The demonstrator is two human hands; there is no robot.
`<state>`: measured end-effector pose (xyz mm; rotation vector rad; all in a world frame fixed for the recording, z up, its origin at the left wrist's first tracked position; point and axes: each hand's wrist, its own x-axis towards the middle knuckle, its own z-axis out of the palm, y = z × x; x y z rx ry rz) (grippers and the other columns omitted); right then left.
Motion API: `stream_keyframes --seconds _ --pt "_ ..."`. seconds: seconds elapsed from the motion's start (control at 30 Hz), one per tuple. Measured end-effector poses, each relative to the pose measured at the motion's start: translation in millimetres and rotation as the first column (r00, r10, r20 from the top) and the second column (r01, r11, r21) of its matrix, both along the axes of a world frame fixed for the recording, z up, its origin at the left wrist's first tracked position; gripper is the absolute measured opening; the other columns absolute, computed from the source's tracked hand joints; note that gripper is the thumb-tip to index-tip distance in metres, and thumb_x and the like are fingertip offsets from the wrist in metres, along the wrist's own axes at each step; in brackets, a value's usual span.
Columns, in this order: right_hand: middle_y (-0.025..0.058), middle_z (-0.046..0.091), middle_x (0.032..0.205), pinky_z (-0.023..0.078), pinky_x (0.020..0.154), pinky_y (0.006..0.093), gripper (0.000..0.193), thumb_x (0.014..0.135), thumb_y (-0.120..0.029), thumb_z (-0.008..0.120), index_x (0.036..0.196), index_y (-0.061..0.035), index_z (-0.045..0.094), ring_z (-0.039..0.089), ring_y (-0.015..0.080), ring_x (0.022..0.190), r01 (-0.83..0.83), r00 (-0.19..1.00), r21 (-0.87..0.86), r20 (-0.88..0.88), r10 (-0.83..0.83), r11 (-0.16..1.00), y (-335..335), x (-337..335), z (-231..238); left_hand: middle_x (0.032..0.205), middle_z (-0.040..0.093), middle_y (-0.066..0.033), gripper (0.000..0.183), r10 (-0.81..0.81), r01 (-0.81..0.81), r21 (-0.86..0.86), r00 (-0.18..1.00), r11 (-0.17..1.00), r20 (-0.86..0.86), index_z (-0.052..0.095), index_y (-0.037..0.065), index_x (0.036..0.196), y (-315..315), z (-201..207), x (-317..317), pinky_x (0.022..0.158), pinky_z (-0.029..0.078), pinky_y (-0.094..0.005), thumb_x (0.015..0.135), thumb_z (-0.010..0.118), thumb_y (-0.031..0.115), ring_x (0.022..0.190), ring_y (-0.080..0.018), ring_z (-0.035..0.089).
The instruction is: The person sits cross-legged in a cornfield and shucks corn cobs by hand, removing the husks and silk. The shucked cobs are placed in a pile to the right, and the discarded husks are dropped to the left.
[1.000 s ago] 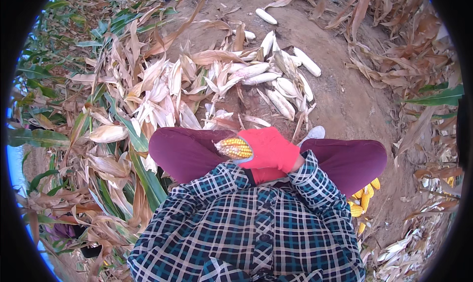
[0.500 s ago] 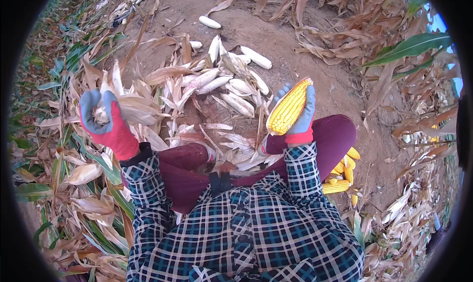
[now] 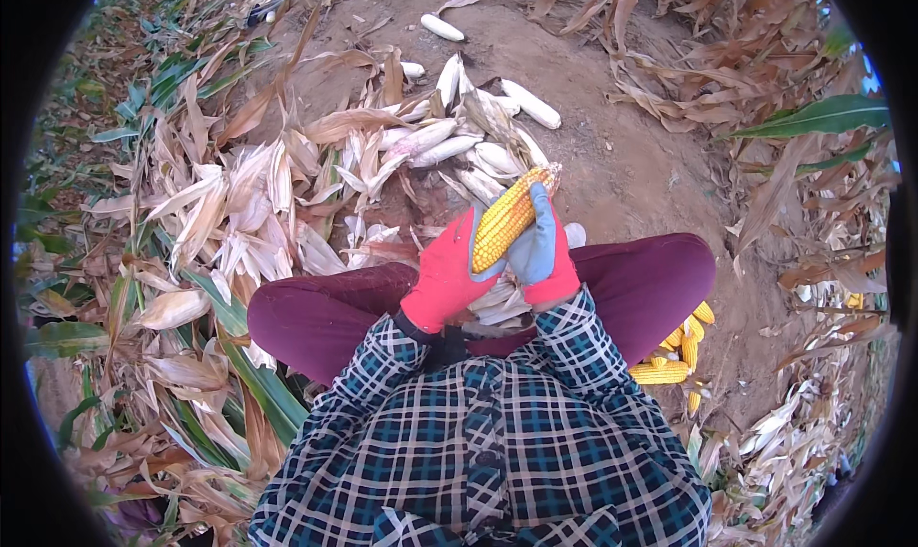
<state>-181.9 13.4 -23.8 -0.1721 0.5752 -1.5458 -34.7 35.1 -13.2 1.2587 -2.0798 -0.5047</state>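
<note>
A husked ear of yellow corn (image 3: pixel 504 224) is held tilted above my lap, its tip pointing away and a little to the right. My left hand (image 3: pixel 449 270), in a red and grey glove, is closed round its left side and lower end; most of those fingers are hidden behind the ear. My right hand (image 3: pixel 545 255), gloved the same way, grips the ear from the right, with grey fingers along its side. Just beyond the hands lies a pile of pale white ears (image 3: pixel 449 150) among dry husks.
Loose husks (image 3: pixel 253 212) are heaped on the left beside green leaves (image 3: pixel 253 384). More yellow ears (image 3: pixel 674 361) lie on the ground by my right knee. A single white ear (image 3: pixel 442 28) rests on the soil farther off. Dry stalks and leaves (image 3: pixel 727 78) stand at the far right.
My left hand has let go of the husk at the left and come across to the yellow ear. The right hand has brought the ear slightly inward and down.
</note>
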Motion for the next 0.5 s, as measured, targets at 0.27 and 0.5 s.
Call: stream_keyframes --seconds 0.27,0.5 --pt "0.0169 0.050 0.134 0.043 0.102 0.0417 0.055 0.101 -0.041 0.045 0.140 -0.0023 0.040 0.053 0.0249 0.120 -0.266 0.960 -0.081 -0.109 0.257 0.961 3 -34 4 0.108 0.065 -0.0136 0.056 0.402 0.753 0.446 0.262 0.483 -0.877 0.051 -0.001 0.127 0 -13 35 0.077 0.055 -0.0349 0.081 0.073 0.021 0.087 -0.0220 0.067" --pt "0.0106 0.058 0.120 0.045 0.095 0.0318 0.046 0.096 -0.028 0.061 0.130 -0.0014 0.048 0.057 0.0163 0.107 -0.298 0.800 -0.057 -0.559 0.217 0.953 8 -8 17 0.113 0.063 -0.0145 0.068 0.428 0.801 0.478 0.313 0.362 -0.848 0.048 -0.001 0.129 14 -26 39 0.083 0.053 -0.0355 0.075 0.076 0.031 0.095 -0.0243 0.065"
